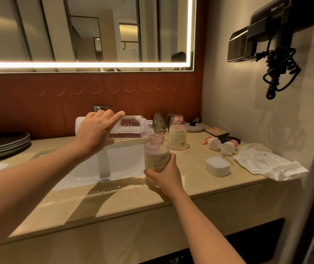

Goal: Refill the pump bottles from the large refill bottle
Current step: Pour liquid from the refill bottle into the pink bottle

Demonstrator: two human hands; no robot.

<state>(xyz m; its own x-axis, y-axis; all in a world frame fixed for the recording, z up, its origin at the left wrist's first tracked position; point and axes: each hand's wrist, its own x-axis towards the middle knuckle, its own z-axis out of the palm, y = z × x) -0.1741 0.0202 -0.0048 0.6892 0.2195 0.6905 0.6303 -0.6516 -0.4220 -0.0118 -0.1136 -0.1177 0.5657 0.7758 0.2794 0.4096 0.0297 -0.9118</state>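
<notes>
My left hand [95,130] grips the large clear refill bottle [131,128], tipped on its side over the sink with its open mouth just above an uncapped pump bottle [156,151]. A little pinkish liquid lies along the refill bottle's lower side. My right hand [164,177] holds that pump bottle upright by its lower half, at the counter beside the basin. A second uncapped pump bottle [178,133] stands further back on the counter. Two white pump heads [221,144] with pink parts lie to the right.
A white sink [118,164] with a chrome tap [103,164] sits in the beige counter. Grey plates [4,144] stack at the left. A white soap box [218,166], a white cloth [264,161], glasses [159,121] and a wall hair dryer [277,35] are to the right.
</notes>
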